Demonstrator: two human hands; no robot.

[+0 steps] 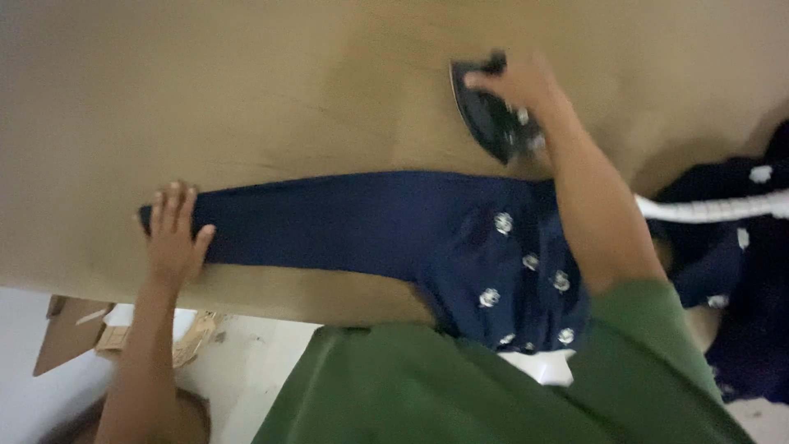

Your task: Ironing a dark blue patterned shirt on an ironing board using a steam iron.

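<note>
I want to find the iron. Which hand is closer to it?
Right. The right hand is on the black iron, gripping its top. The left hand is far off, pressing the narrow end of the navy cloth.

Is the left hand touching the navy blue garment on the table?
Touching. The head view shows the left hand flat on the narrow end of the navy blue garment.

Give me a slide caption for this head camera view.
Left hand pins a navy garment flat while right hand grips a dark iron.
</note>
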